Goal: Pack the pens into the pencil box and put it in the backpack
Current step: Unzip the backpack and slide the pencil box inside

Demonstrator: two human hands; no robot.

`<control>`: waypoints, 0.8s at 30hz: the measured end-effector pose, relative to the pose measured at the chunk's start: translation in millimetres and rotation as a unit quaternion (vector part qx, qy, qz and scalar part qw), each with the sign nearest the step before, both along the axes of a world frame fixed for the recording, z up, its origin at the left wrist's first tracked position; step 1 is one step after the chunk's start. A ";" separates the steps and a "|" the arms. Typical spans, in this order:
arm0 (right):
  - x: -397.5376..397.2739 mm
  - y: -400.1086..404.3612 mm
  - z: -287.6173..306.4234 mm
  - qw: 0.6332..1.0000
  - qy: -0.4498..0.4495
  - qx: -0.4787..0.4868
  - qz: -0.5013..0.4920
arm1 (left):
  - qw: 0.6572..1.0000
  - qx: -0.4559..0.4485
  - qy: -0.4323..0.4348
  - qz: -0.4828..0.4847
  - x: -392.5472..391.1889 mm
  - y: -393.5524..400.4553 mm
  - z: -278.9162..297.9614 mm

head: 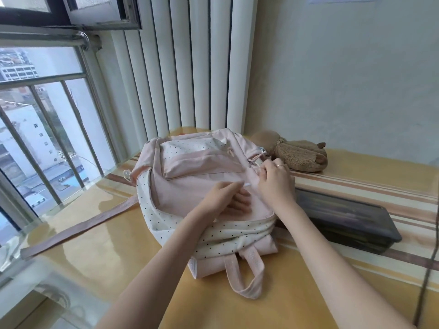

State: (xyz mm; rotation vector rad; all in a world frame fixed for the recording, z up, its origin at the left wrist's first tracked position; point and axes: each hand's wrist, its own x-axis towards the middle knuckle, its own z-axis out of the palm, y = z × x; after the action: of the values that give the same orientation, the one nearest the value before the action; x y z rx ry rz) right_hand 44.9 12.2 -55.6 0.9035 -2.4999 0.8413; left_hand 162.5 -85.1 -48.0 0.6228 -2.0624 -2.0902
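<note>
A pink backpack (190,176) with white dotted panels lies flat on the table, its handle loop toward me. My left hand (225,198) presses on the pink front panel, pinching the fabric by the zipper line. My right hand (275,181) sits just right of it, fingers closed on a small white zipper pull. A dark translucent pencil box (344,219) lies shut on the table to the right of the backpack, with pens faintly visible inside.
A brown plush toy (294,153) lies behind the backpack near the wall. A pink strap (78,229) trails left across the yellow glossy tabletop (114,252). Window bars stand at the left, white vertical slats behind. A dark cord (427,269) hangs at the right edge.
</note>
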 end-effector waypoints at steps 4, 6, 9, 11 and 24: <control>26.2 25.2 -2.8 0.996 0.000 -0.026 0.089 | 0.993 0.111 0.010 0.026 -28.8 -1.5 7.6; 43.9 39.0 -4.2 0.991 0.010 -0.047 0.122 | 0.997 0.074 -0.003 0.011 -37.3 4.7 6.8; 66.0 53.0 -5.8 0.981 0.046 -0.054 0.179 | 0.999 0.032 0.019 0.010 -39.2 13.0 2.0; 63.7 55.3 -0.5 0.978 0.011 -0.093 0.184 | 1.000 0.000 0.022 0.015 -38.7 13.8 -3.6; 4.7 20.1 29.7 0.950 -0.292 0.103 -0.047 | 0.995 -0.022 -0.094 0.028 -42.4 39.2 0.6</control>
State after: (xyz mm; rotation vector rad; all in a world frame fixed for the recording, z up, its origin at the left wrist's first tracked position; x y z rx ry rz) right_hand 49.6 32.3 -25.9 0.6519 -3.1613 0.9344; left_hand 120.1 -45.9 -47.3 0.8906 -2.1531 -2.0183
